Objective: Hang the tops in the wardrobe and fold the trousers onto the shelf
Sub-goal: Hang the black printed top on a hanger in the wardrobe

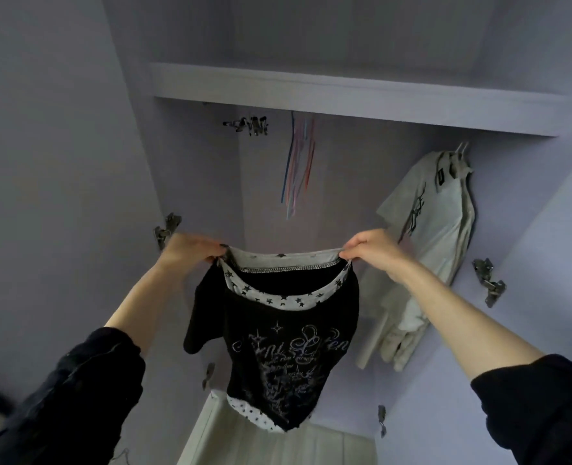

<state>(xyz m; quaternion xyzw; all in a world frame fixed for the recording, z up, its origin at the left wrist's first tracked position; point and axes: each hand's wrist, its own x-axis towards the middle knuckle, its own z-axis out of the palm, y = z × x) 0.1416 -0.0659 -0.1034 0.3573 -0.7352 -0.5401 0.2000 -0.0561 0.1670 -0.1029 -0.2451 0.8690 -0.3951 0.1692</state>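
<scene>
progress: pale tops (435, 236) already hang at the right end of the wardrobe (345, 92), up under the right part of its upper shelf edge, against the right wall. looks like more than one garment bunched there; count unclear. a bundle of thin coloured hangers (299, 162) hangs bare near the middle, under the same shelf edge. so the hanging is judged partly done. no trousers in view, no folded pile visible; the folding part cannot be judged from here.

in hand: black top (271, 347) with silver script print and a star-patterned white trim, held up in the open front of the wardrobe, below the coloured hangers and left of the pale tops, apart from both. no hanger in it that i can see.

hands: left hand (190, 248) pinches the left end of the neckline, fingers curled over the trim. right hand (368, 248) pinches the right end likewise. the neck opening is pulled wide and taut between them.

orientation: neckline up, hem down, printed front toward the camera. long axis runs vertical, neck to hem, hem swinging slightly to the right. stretched neckline runs roughly level, left to right. one short sleeve droops at the left.

left to do, by my reading: get a hanger into this top, hook it up, then the trousers.
</scene>
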